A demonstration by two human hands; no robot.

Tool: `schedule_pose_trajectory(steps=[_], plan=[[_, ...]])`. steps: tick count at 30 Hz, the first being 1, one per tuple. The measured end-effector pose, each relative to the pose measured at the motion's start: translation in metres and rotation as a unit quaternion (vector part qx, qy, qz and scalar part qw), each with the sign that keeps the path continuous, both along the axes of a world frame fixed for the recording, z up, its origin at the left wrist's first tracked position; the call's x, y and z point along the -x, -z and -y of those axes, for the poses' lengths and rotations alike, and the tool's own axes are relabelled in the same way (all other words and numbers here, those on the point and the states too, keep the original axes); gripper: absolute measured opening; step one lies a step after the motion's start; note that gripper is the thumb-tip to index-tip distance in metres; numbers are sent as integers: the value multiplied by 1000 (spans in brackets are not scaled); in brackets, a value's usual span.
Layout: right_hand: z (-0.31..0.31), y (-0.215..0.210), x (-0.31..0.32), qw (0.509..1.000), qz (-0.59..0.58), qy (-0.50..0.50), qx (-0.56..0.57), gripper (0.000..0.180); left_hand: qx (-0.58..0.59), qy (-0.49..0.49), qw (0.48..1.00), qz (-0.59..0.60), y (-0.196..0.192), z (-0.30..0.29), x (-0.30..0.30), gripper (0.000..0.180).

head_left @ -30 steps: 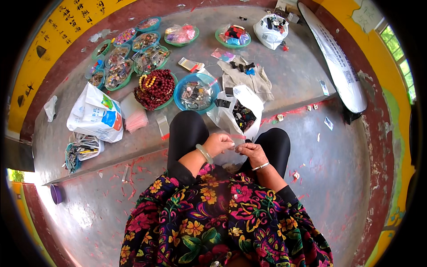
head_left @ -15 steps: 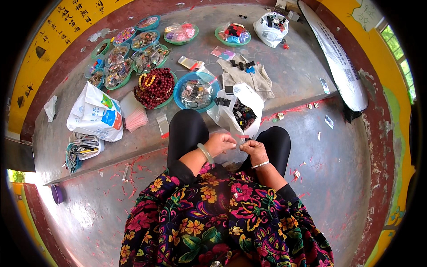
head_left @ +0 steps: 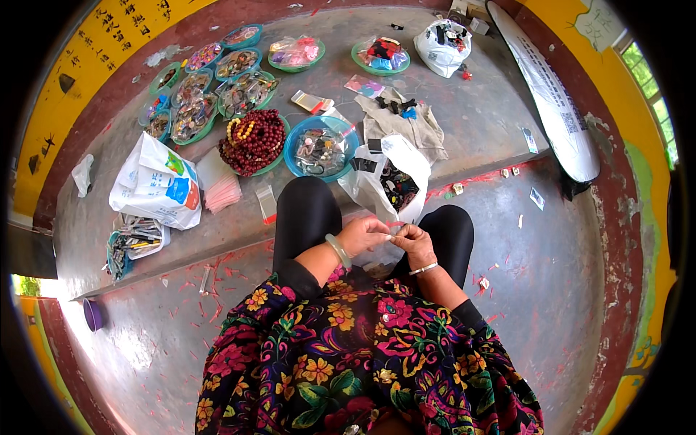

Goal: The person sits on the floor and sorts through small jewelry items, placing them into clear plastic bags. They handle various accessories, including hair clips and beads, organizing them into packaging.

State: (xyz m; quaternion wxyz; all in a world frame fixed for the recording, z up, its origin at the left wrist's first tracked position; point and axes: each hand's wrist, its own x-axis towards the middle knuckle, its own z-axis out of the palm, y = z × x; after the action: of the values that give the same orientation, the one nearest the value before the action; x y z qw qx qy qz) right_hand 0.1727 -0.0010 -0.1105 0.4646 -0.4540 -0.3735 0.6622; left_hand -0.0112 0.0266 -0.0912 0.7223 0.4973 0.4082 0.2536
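Head-worn left fisheye, facing down, close above knees (head_left: 308,206), ledge (head_left: 478,134) beyond.

Red strip (head_left: 396,224), black jacket (head_left: 373,348) (floral in pink, yellow and green), 2 black trouser legs (head_left: 308,210)

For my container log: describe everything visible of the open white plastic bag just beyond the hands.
The crumpled, thin-looking white plastic bag gapes open, showing small, mostly dark items inside; dark flat pieces show at its left. It sits at the edge of the raised grey platform, right of the round blue plastic bowl. Its lower end nears the left hand and right hand; contact is unclear.
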Motion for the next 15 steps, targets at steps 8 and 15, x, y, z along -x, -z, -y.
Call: schedule_pose_trajectory(steps=[8, 15], plan=[[0, -8, 4, 1000, 17, -10, -1, 16, -46, -61, 996, -34, 3, 1, 1, 19], [0, -9, -2, 997, 18, 6, 81, 46, -82, -99, 990, 58, -5, -8, 9, 15]])
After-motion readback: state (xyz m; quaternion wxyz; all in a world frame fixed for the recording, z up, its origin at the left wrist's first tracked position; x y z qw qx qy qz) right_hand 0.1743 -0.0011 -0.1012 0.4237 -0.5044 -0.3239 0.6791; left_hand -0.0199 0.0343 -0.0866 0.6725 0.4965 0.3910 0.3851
